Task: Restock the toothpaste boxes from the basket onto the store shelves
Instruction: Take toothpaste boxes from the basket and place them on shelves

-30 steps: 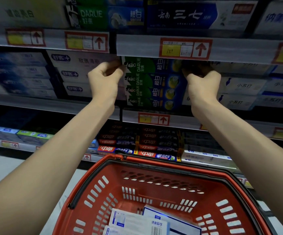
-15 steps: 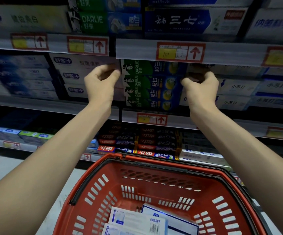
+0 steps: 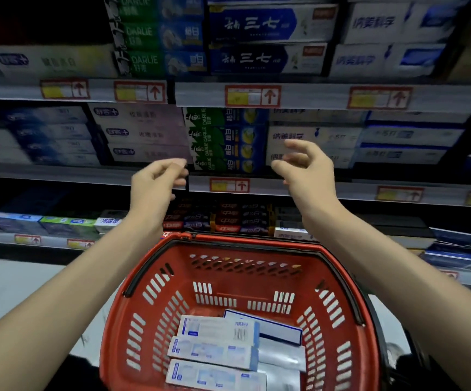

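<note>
Fingers (image 3: 299,144) half-curled, empty: left hand (image 3: 152,187), right hand (image 3: 313,173).

Red-framed price tags (image 3: 252,95), yellow panel and up arrow on each, in rows; pale floor (image 3: 16,283) lower left.

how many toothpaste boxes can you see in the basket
4 in the basket: three white boxes in a row at left, one blue-edged box behind at right. Greyish shapes beneath may be more.
</note>
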`<state>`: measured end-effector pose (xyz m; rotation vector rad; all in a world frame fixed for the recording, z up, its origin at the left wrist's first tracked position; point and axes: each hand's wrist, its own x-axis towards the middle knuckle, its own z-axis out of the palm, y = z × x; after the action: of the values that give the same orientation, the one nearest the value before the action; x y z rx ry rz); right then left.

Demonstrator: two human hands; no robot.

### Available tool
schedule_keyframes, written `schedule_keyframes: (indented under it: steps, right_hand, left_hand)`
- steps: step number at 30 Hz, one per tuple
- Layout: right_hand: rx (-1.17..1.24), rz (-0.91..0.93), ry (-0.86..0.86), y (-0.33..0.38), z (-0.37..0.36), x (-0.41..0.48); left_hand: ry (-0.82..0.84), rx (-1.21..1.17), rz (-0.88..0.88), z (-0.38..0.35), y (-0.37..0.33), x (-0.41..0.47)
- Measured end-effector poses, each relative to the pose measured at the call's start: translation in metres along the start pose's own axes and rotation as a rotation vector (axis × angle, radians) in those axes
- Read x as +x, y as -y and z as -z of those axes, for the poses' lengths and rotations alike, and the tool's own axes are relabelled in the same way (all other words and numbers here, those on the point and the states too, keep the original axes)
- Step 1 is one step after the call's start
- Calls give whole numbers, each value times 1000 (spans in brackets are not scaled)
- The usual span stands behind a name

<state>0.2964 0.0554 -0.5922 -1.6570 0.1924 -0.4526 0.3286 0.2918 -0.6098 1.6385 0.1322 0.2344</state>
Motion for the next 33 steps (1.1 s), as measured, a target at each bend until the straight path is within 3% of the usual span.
schedule_keyframes:
  steps: [8, 19, 22, 27, 29, 33]
  right_hand:
    - [-163, 70, 227, 4, 48, -54]
    - [-249, 58, 298, -57, 73, -75]
    - [-614, 120, 465, -102, 84, -87]
    - [-1331, 147, 918, -168, 113, -128]
    - [-1569, 234, 1082, -175, 119, -139]
    - [-1714, 184, 1110, -169, 138, -137]
  left_hand:
    - [156, 53, 9, -11, -6, -59]
    - [309, 183, 108, -34, 33, -83]
    - [404, 362, 239, -38, 60, -77]
    - [613, 772, 526, -37, 123, -67]
    - [664, 933, 516, -31, 145, -61]
    - [797, 1302, 414, -20, 163, -56]
